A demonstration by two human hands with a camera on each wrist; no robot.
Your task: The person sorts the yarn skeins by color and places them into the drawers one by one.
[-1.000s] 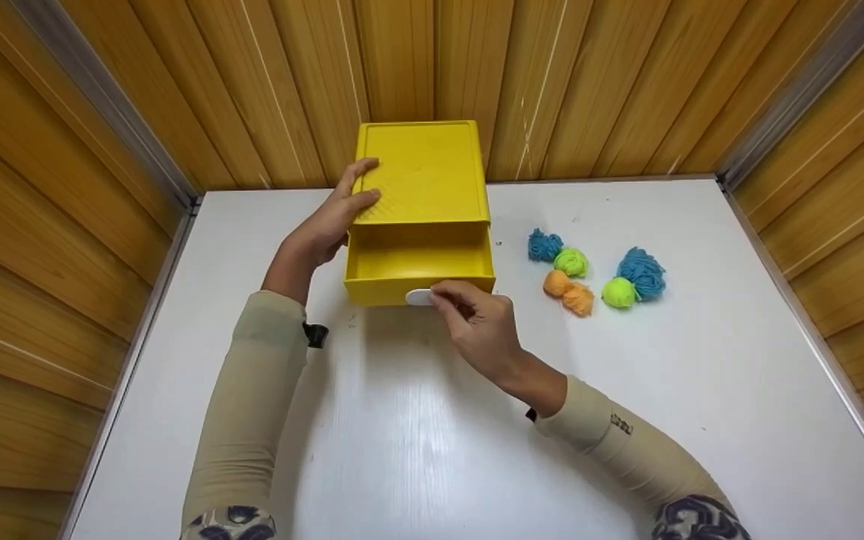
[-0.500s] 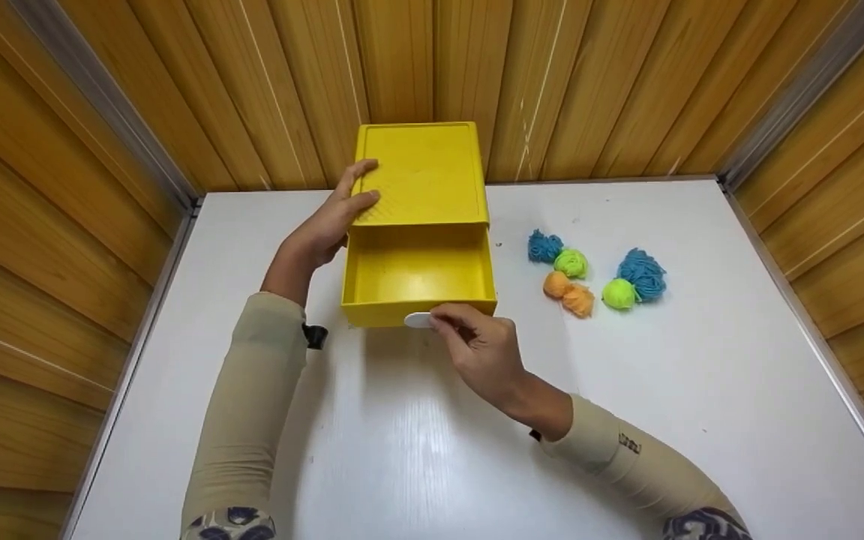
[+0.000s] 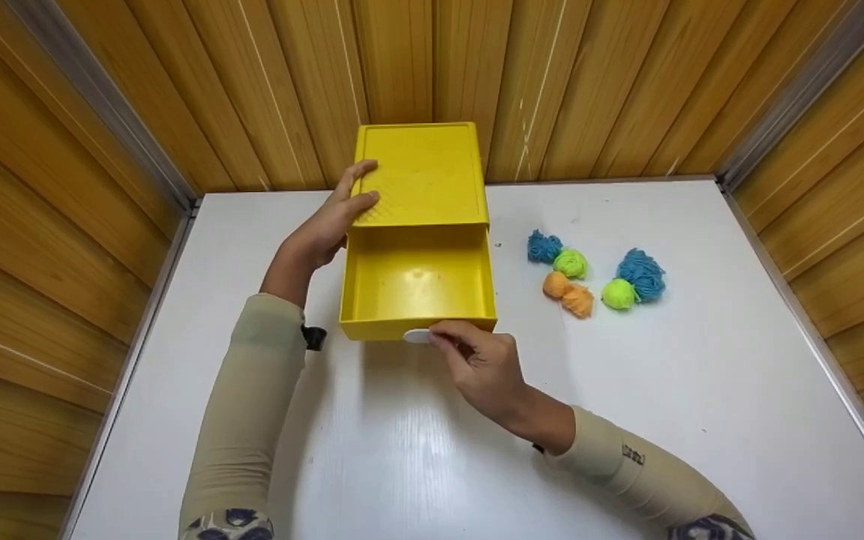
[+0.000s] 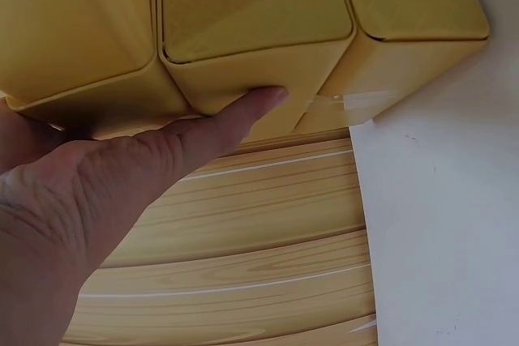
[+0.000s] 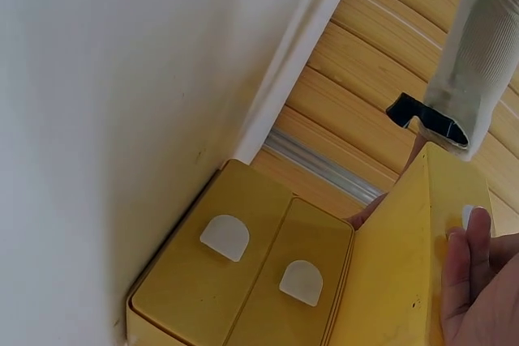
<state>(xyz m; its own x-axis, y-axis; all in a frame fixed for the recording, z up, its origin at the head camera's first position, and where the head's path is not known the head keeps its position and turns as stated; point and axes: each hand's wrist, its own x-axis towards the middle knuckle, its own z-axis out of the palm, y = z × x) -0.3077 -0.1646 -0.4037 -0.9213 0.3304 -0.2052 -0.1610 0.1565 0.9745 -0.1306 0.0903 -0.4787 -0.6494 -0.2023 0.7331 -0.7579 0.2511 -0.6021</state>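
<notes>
A yellow drawer cabinet [image 3: 424, 172] stands toward the back of the table in the head view. Its top drawer [image 3: 421, 281] is pulled well out, with a bare inside. At the drawer's front, my right hand [image 3: 488, 367] pinches the white tab handle [image 3: 415, 336] between thumb and fingers. My left hand [image 3: 334, 217] rests against the cabinet's left side, two digits lying over its top edge. One straight finger [image 4: 235, 119] presses along the cabinet in the left wrist view. The right wrist view shows two lower drawers [image 5: 211, 265] closed, with white tabs [image 5: 225, 237].
Blue yarn balls [image 3: 642, 275], green balls [image 3: 571, 262] and orange balls [image 3: 577, 299] lie on the white table [image 3: 702, 375], right of the cabinet. Wood-patterned panels [image 3: 589, 82] enclose the back and both sides.
The right hand has drawn the top drawer toward the person, exposing more of its inside. The left hand has stayed in place on the cabinet, and the yarn balls have not moved.
</notes>
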